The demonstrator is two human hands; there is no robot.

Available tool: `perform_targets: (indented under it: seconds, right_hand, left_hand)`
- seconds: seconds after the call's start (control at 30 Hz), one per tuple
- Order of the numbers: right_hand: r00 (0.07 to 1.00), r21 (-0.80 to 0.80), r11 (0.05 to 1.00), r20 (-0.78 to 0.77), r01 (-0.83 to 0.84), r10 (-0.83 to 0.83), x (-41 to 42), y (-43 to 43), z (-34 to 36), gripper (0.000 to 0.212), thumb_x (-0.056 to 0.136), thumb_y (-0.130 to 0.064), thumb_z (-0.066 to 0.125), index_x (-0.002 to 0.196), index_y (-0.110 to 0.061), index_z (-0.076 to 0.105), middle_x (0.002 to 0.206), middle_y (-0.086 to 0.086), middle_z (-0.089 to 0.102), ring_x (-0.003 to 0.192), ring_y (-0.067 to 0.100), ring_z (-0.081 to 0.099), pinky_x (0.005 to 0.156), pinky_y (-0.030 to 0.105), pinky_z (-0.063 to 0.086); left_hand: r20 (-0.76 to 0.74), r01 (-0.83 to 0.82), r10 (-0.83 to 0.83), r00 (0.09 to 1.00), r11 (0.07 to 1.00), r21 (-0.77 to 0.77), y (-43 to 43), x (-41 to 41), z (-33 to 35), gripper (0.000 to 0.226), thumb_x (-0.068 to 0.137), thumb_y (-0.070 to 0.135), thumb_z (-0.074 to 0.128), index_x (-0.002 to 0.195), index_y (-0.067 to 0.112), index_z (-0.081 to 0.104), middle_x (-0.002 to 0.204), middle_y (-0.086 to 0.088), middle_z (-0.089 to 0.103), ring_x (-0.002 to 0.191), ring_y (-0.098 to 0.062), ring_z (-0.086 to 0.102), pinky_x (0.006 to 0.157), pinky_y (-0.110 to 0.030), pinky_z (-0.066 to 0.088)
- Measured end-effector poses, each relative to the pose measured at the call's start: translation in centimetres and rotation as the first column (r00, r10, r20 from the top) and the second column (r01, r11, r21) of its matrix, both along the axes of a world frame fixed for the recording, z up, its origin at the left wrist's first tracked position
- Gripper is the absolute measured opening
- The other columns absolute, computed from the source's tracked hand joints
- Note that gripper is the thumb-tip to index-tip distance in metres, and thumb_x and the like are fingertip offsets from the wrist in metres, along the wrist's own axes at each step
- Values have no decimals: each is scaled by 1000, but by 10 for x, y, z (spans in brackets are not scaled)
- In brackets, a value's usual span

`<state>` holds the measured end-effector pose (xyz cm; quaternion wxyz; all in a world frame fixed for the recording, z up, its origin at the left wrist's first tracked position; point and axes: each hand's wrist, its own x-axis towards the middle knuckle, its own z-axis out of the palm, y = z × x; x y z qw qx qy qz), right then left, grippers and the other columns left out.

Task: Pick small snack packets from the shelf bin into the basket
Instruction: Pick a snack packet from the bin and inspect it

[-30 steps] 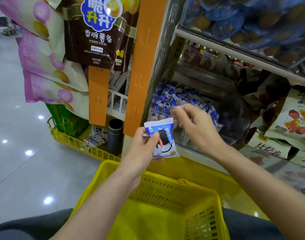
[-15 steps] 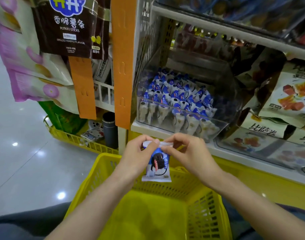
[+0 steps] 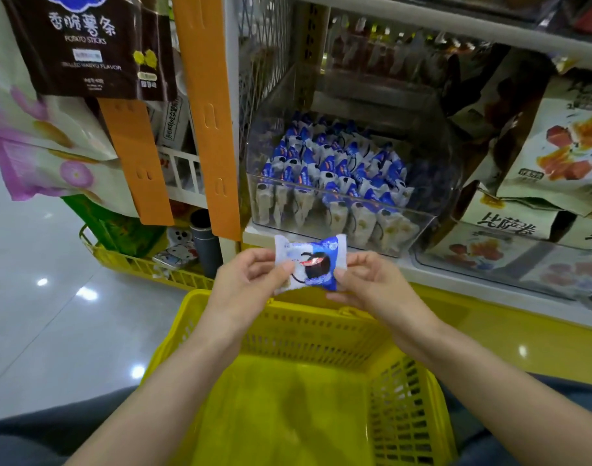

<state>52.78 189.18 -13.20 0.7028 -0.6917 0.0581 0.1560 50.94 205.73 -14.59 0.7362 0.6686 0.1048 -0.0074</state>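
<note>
Left fingers [image 3: 275,266] and right fingers [image 3: 351,262]: clamped on opposite ends of one snack packet [image 3: 309,264], thumbs in front. Left hand [image 3: 250,284] takes the white end, right hand [image 3: 372,284] the blue end.

Packet: glossy film, pillow-shaped, crimped ends, dark round biscuit printed on it. Held lengthwise between the hands, above the far rim of the basket [image 3: 298,334], just below the shelf [image 3: 456,275] edge.

Basket: one, yellow plastic, rectangular, slotted walls.

Bin [image 3: 437,153]: one, clear hard plastic, on the shelf behind the hands. Holds many blue-and-white packets [image 3: 338,168], like the held one, standing in rows; too crowded to count.

Right of bin: printed bags [image 3: 563,156] of another snack.
</note>
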Motion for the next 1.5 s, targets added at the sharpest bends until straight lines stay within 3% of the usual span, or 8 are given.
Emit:
perform_targets:
  seconds: [0.13,0.27,0.7,0.8,0.97,1.17,1.37,1.5]
  right_hand:
    - [965,-267,928,-23,-259,262,-9,0,-7,30,84,3,62,106,-9,46,96,15,65,72,12,62,66,21,52]
    - [919,-578,797,196,-174,343,-13,0,-11,52,77,-19,74,121,-15,46,114,-4,59,103,7,56,90,21,46]
    - [890,-434,895,359,-107,280,-12,3,-13,8,87,-23,62,80,-26,60,80,-4,67,81,18,63,76,37,53]
    - [825,-543,839,463,-25,324,-12,3,-12,10,86,-25,64,77,-25,60,70,-11,62,71,3,56,62,18,45]
    - [618,-749,641,586,168,524,-16,0,-4,10,89,-32,60,87,-23,60,79,-13,57,71,5,54,61,29,49]
    - [704,-586,775,652,235,280,-11,-3,1,7,89,-25,59,88,-18,61,82,-10,61,77,7,57,65,33,50]
    - [569,-633,747,697,202,437,-18,-1,-4,6,85,-19,66,86,-14,66,90,-3,64,86,13,62,70,36,52]
    - [400,-748,606,660,271,636,-20,1,-10,9,82,-20,68,88,-13,69,95,-1,65,86,19,62,64,33,53]
  left_hand:
    - [101,-45,38,994,996,71,1,2,-4,9,86,13,61,82,17,68,71,4,71,65,-7,64,59,-15,51]
    - [212,-7,-68,975,942,336,-1,0,-6,19,86,12,62,72,25,66,66,10,66,65,-3,59,63,-15,46]
    - [147,117,-156,977,962,245,-11,-9,-9,11,88,16,60,80,13,67,69,2,71,65,-4,66,57,-17,50]
    - [130,134,-169,977,960,245,-12,-9,-9,15,89,14,59,75,16,66,62,7,67,61,-1,62,54,-15,47]
    - [102,148,-171,980,969,199,-13,-8,-6,17,89,14,58,73,17,64,62,7,66,62,-2,61,58,-15,48]
    - [116,-42,-5,993,916,400,-8,-4,-10,12,88,17,61,78,21,55,74,3,58,70,-11,54,66,-22,45]
    - [-207,77,-93,974,993,-85,-10,-2,0,42,95,41,39,93,8,66,84,-10,70,74,-20,65,65,-26,54]
    - [-101,121,-133,986,986,-116,-8,-7,-2,32,91,32,53,103,7,68,96,-10,72,89,-19,67,77,-30,55]
